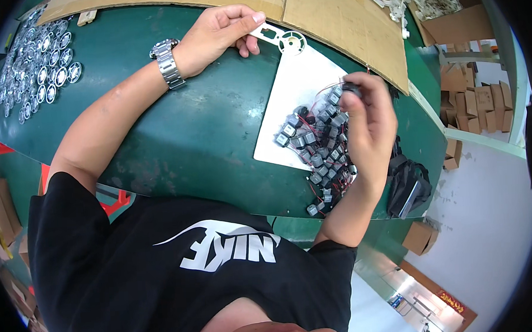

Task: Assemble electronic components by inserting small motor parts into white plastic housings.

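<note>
I see left hand (220, 33) – grip pinching white plastic bracket (280, 39) | right hand (369, 121) – grip closed on small motor (351, 89) above motor pile (319, 145) | green counter (186, 134)

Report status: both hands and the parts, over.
Left hand pinching white plastic bracket. Right hand gripping small motor above motor pile. Nothing obstructing.

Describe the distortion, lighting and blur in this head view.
Head view: strong fisheye bending, dark corners around the round image; even bright light on the green table; soft shadows; right hand slightly blurred over the small motors; left hand sharp.
</note>
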Demonstrator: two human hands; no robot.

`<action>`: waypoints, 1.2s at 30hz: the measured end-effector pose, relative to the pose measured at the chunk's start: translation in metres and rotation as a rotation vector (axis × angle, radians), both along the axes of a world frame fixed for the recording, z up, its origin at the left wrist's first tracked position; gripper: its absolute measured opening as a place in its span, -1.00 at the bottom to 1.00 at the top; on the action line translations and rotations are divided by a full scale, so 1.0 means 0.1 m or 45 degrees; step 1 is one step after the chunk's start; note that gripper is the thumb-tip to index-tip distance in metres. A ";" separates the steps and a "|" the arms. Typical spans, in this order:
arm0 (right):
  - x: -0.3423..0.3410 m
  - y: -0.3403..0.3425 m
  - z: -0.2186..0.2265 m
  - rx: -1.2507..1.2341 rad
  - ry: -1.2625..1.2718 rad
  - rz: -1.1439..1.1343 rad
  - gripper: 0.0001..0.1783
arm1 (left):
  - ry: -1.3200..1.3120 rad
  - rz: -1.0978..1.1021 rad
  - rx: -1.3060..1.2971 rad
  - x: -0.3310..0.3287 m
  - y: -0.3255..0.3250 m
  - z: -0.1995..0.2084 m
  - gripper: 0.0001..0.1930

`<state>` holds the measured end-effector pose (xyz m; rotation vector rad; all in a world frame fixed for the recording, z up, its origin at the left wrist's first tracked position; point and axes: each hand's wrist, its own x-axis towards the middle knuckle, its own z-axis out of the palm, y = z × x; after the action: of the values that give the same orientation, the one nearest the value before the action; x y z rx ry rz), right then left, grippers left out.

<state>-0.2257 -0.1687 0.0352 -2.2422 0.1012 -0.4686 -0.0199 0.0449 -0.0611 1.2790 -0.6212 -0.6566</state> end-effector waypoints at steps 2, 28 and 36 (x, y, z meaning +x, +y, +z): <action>-0.01 -0.05 0.01 -0.225 0.269 0.031 -0.78 | -0.031 -0.001 0.014 -0.01 0.00 0.00 -0.72; 0.04 -0.12 -0.01 0.442 -0.101 -0.322 -0.76 | -0.133 0.000 0.024 -0.05 0.00 0.02 -0.68; 0.03 -0.21 -0.03 0.381 0.074 -0.344 -0.74 | -0.157 -0.013 0.026 -0.03 0.00 0.02 -0.68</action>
<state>-0.2232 -0.1895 0.0321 -1.9545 0.4784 -0.4961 -0.0229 0.0445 -0.0594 1.3432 -0.7236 -0.5967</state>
